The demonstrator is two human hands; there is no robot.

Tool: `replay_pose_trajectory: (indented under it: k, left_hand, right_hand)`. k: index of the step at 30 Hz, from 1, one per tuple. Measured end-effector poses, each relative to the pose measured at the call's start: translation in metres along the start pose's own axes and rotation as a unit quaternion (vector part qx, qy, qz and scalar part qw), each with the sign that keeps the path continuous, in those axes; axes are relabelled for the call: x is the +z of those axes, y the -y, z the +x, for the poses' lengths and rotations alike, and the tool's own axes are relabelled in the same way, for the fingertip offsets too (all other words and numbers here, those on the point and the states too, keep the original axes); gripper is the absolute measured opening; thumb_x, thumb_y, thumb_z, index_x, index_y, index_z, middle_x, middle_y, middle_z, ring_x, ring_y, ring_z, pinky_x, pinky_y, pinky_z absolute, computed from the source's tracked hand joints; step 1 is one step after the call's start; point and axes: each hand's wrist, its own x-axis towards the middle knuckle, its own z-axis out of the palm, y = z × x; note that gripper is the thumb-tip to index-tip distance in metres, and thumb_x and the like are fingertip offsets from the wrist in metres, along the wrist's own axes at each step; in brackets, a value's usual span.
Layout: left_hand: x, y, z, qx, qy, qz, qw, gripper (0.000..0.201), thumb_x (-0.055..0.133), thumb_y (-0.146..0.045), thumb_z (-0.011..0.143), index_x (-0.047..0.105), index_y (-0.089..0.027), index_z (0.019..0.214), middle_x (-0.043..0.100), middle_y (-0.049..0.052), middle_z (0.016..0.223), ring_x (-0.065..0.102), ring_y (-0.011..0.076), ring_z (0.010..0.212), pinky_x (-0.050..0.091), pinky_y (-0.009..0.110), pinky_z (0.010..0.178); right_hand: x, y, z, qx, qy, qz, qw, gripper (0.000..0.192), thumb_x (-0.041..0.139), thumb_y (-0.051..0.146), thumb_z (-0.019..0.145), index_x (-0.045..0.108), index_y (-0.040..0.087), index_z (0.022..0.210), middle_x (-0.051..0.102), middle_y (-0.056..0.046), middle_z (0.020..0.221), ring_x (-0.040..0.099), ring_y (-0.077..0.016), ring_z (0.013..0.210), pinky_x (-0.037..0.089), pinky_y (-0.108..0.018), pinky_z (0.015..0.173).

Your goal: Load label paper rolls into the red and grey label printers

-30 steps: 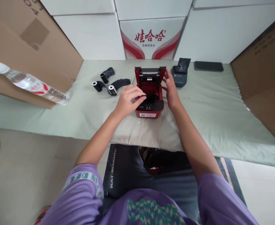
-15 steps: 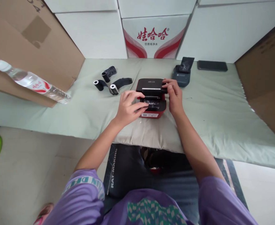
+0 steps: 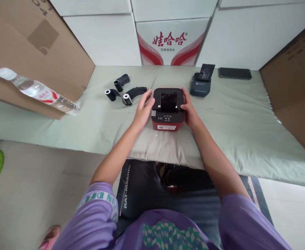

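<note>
A red and black receipt printer (image 3: pixel 167 119) stands on the cloth-covered table in front of me, its lid down. A strip of shiny black paper (image 3: pixel 168 101) sticks up from the slot in the lid. My left hand (image 3: pixel 143 110) grips the printer's left side, thumb near the lid's edge. On the opposite side my right hand (image 3: pixel 190 110) holds it, thumb on the lid's right edge and fingers along the wall. The inside of the printer is hidden under the lid.
Left of the printer lie black paper rolls (image 3: pixel 127 99), partly unrolled. A smaller dark printer (image 3: pixel 200 86) with a black strip and a phone (image 3: pixel 235 73) are at the back right. A water bottle (image 3: pixel 41 93) is at left. White boxes (image 3: pixel 171 41) line the back.
The printer's lid was raised and is now down, with the black strip standing out of it. Both hands have shifted from the lid and paper compartment to the printer's sides.
</note>
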Motion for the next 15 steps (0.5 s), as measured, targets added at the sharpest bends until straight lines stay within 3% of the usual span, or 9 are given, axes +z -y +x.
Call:
replay_pose_trajectory:
  k: [3,7,11,15]
  left_hand:
    - [0.008,0.013,0.008,-0.070,0.056,-0.082,0.993,0.061,0.062,-0.054,0.101,0.056,-0.035,0.158,0.058,0.005,0.169,0.049,0.0275,0.162,0.041,0.049,0.133]
    - [0.012,0.010,0.006,-0.107,0.067,-0.140,0.982,0.059,0.061,-0.042,0.096,0.059,-0.035,0.155,0.054,0.000,0.171,0.046,0.0258,0.164,0.041,0.050,0.135]
    - [0.015,0.006,-0.003,-0.107,0.050,-0.147,0.982,0.057,0.058,-0.048,0.098,0.062,-0.034,0.153,0.058,0.000,0.169,0.041,0.0236,0.167,0.037,0.048,0.138]
    - [0.020,0.007,-0.024,-0.074,0.058,-0.133,0.987,0.061,0.044,-0.063,0.105,0.059,-0.033,0.156,0.067,0.003,0.159,0.048,0.0240,0.163,0.041,0.048,0.135]
  right_hand:
    - [-0.003,-0.002,0.000,-0.013,0.017,0.003,1.000,0.103,0.070,0.062,0.072,0.038,0.034,0.166,0.055,-0.003,0.170,0.054,-0.0345,0.155,0.037,-0.060,0.135]
    - [-0.005,-0.005,0.004,-0.011,0.036,-0.009,0.999,0.105,0.072,0.066,0.073,0.036,0.036,0.168,0.053,-0.002,0.171,0.052,-0.0332,0.156,0.036,-0.059,0.137]
    - [-0.008,-0.001,-0.005,0.002,0.007,-0.022,1.000,0.104,0.073,0.067,0.077,0.035,0.037,0.169,0.050,-0.003,0.173,0.049,-0.0324,0.159,0.033,-0.060,0.138]
    - [0.000,0.014,-0.047,0.046,-0.040,-0.082,0.995,0.089,0.067,0.073,0.090,0.042,0.037,0.168,0.046,-0.006,0.176,0.042,-0.0351,0.164,0.028,-0.064,0.139]
